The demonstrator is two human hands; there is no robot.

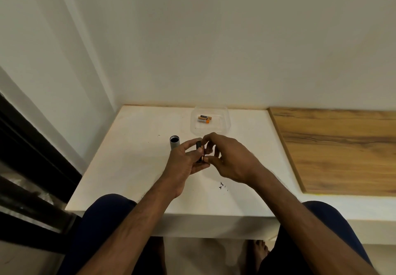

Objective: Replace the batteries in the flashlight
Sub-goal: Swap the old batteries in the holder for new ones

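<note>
My left hand [186, 160] grips a small black battery holder [199, 148] above the middle of the white table [132, 167]. My right hand [227, 156] pinches a black-and-copper battery [202, 154] against that holder with thumb and fingertips. The grey flashlight body [175, 144] stands upright on the table just left of my left hand, its open dark end facing up. Two more orange-and-black batteries [204, 119] lie side by side in a clear plastic tray [222, 122] behind my hands.
The table sits in a corner of white walls. A wooden board [338, 146] lies on the right part of the surface. Small dark specks [221, 185] mark the table near my right wrist. My knees and a bare foot show below the front edge.
</note>
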